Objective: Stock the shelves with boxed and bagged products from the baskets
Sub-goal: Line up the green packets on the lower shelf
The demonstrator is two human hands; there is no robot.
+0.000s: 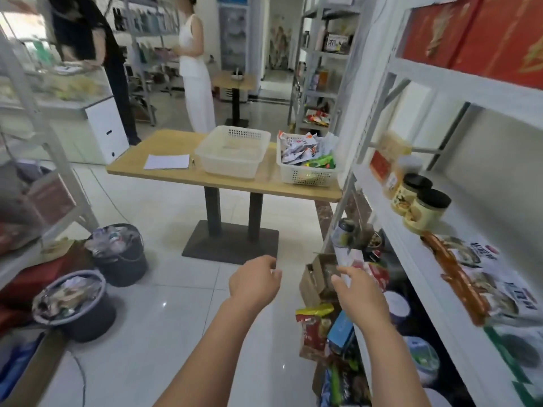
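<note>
- The white shelving unit [470, 86] fills the right side; red boxes [470, 33] stand on its top level, and flat packets [482, 277] lie on the middle level.
- A wooden table [235, 183] stands on the tiled floor ahead, its right end close to the shelving.
- Two white plastic baskets sit side by side on the table. The left basket [229, 168] holds nothing that can be made out. The right basket [305, 177] is heaped with bagged snacks [302, 151], white and green.
- Two dark bins [123, 257] stuffed with wrappers stand on the floor to the left.
- The left hand [254, 282] reaches forward over the floor, fingers loosely bent, holding nothing.
- The right hand [358, 292] stretches toward the lower shelf goods, fingers relaxed and apart, also gripping nothing.
- Black-lidded jars [426, 210] stand in a row on the middle shelf.
- A sheet of paper [167, 162] lies on the table, left of the baskets.
</note>
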